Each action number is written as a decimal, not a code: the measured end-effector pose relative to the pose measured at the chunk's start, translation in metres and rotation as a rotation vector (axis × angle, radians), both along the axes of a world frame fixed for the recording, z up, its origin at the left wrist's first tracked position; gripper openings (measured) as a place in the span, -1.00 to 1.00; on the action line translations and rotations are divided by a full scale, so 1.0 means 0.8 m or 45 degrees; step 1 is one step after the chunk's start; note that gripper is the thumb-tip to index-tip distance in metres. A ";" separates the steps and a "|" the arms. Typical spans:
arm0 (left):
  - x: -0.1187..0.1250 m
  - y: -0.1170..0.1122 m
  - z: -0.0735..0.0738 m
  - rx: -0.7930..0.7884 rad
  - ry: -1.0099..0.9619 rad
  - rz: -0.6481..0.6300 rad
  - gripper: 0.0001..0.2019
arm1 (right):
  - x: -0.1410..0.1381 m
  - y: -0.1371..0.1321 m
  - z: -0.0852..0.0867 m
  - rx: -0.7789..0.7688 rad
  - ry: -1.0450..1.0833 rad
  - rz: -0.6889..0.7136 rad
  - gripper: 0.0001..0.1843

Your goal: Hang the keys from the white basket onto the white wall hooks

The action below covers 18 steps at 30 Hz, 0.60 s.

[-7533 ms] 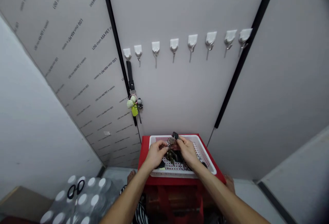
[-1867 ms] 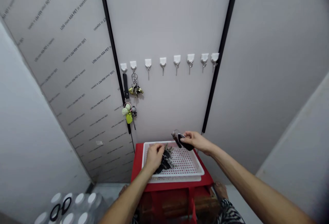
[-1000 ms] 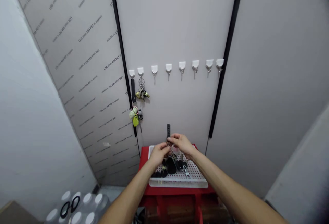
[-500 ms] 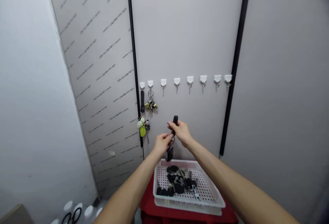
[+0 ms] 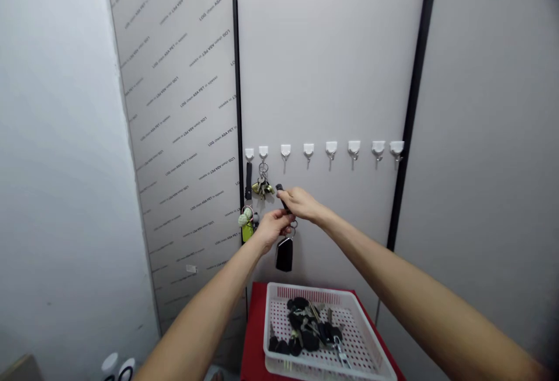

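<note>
Both hands meet in front of the panel, below the hooks. My right hand (image 5: 301, 201) pinches a black strap (image 5: 280, 187) near its upper end, which points up and left. Just below, the fingers of my left hand (image 5: 273, 226) are closed around the strap's lower part, beside a metal ring (image 5: 294, 225). From that ring hangs a black key fob (image 5: 285, 254) with a silver edge. Left of the hands, a bunch of brass keys (image 5: 263, 187) hangs on the second hook (image 5: 263, 152). A black strap with green charms (image 5: 247, 229) hangs on the first.
Several white hooks (image 5: 331, 148) run in a row across the grey panel. A white perforated basket (image 5: 367, 334) holding a pile of black-headed keys (image 5: 310, 340) stands on a red surface (image 5: 253, 323). White bottle caps (image 5: 110, 362) show at the lower left.
My hands have moved up and left relative to the hooks, towards the brass keys. The strap now leans left, and the key fob hangs in plainer view. The camera view has shifted.
</note>
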<state>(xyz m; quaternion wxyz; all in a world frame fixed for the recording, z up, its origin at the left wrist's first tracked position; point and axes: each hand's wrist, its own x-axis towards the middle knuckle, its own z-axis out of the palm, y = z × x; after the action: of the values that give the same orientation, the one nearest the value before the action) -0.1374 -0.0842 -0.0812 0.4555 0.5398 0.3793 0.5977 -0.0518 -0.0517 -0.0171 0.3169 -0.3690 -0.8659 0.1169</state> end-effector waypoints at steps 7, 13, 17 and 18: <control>0.000 0.014 0.016 0.182 0.240 0.330 -0.84 | -0.005 0.015 0.007 -0.129 0.512 -0.001 -0.71; 0.000 0.016 0.039 0.282 0.393 0.519 -0.88 | -0.007 0.029 0.020 -0.067 0.708 -0.015 -0.84; -0.005 0.018 0.056 0.171 0.113 0.215 -0.88 | -0.008 0.033 0.030 -0.152 0.835 0.043 -0.82; -0.007 0.019 0.061 0.149 0.065 0.179 -0.88 | -0.008 0.034 0.032 -0.189 0.869 0.048 -0.82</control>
<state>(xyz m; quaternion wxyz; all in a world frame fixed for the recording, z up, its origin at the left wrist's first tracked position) -0.1429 -0.0692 -0.0328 0.3702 0.5528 0.3921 0.6354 -0.0583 -0.0245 0.0089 0.5583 -0.3147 -0.7057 0.3021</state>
